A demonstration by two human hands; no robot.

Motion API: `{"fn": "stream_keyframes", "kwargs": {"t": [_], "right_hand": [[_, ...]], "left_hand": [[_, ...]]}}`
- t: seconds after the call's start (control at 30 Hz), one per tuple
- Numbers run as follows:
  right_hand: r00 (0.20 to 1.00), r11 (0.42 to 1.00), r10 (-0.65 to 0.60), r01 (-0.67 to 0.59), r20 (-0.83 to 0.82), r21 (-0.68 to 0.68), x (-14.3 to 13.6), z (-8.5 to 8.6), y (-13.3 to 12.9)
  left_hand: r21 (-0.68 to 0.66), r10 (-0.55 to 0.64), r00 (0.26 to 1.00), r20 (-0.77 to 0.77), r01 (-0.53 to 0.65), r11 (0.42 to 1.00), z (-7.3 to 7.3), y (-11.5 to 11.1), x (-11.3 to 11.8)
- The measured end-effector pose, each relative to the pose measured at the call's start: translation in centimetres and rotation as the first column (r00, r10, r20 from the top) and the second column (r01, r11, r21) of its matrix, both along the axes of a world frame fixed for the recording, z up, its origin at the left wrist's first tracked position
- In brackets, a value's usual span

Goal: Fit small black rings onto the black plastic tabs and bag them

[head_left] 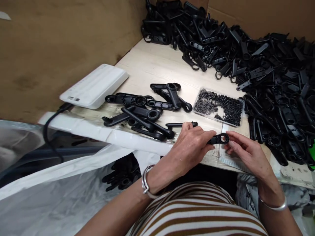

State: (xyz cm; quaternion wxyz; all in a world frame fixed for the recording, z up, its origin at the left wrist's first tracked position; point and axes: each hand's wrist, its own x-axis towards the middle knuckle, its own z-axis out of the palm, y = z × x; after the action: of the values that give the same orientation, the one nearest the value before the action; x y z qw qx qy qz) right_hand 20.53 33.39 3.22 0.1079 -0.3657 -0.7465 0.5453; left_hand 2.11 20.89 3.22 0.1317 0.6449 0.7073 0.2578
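My left hand [190, 149] is closed around a black plastic arm with a ring end [222, 138], held low over the table's front edge. The ring sticks out to the right of my fingers. At that ring are the fingertips of my right hand [246, 152], pinched together; whether a small part is between them is hidden. Just beyond my hands lies a clear shallow box [218, 106] with tiny metal springs on its left side and small black pieces on its right. Several similar black plastic arms [147, 111] lie loosely to the left of the box.
A large heap of black plastic parts [246, 59] covers the back and right of the table [145, 65]. A white device with a black cable [98, 85] lies at the left. Below the front edge, a whitish bag [66, 196] holds more black parts [123, 173].
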Motion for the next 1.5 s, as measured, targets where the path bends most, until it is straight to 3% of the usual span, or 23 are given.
{"fn": "stream_keyframes", "kwargs": {"t": [0.2, 0.47, 0.63, 0.9, 1.17, 1.3, 1.4, 1.5], "right_hand": [[0.978, 0.958, -0.165, 0.129, -0.124, -0.256, -0.3, -0.4, -0.1], [0.914, 0.794, -0.378, 0.238, -0.147, -0.56, -0.8, -0.1, -0.5], [0.855, 0.725, -0.495, 0.307, -0.156, -0.617, -1.5, -0.3, -1.3], [0.733, 0.68, -0.639, 0.397, -0.234, -0.616, -2.6, -0.6, -3.3], [0.734, 0.663, -0.645, 0.4, -0.213, -0.632, -3.0, -1.1, -3.6], [0.803, 0.679, -0.577, 0.374, -0.146, -0.632, -2.7, -0.9, -3.3], [0.885, 0.737, -0.459, 0.331, -0.077, -0.589, -1.8, -0.5, -2.7], [0.933, 0.839, -0.357, 0.293, -0.055, -0.459, -0.7, -0.2, -1.7]], "left_hand": [[0.039, -0.008, 0.999, -0.035, 0.009, 0.999, 0.4, 0.6, 0.5], [0.104, 0.004, 0.999, -0.051, 0.002, 0.995, 0.1, 1.2, 1.1], [0.186, 0.04, 0.997, -0.066, -0.027, 0.982, -0.2, 1.1, 1.5], [0.346, 0.128, 0.992, -0.02, -0.113, 0.931, -0.4, 1.0, 2.2], [0.314, 0.122, 0.993, 0.0, -0.116, 0.942, -1.0, 0.9, 1.8], [0.177, 0.068, 0.997, -0.019, -0.063, 0.982, -0.7, 0.7, 1.0], [0.018, -0.019, 0.999, -0.047, 0.02, 1.0, -0.1, 0.6, 0.1], [-0.058, -0.113, 0.992, -0.064, 0.109, 0.992, 0.4, 0.6, -0.9]]}}
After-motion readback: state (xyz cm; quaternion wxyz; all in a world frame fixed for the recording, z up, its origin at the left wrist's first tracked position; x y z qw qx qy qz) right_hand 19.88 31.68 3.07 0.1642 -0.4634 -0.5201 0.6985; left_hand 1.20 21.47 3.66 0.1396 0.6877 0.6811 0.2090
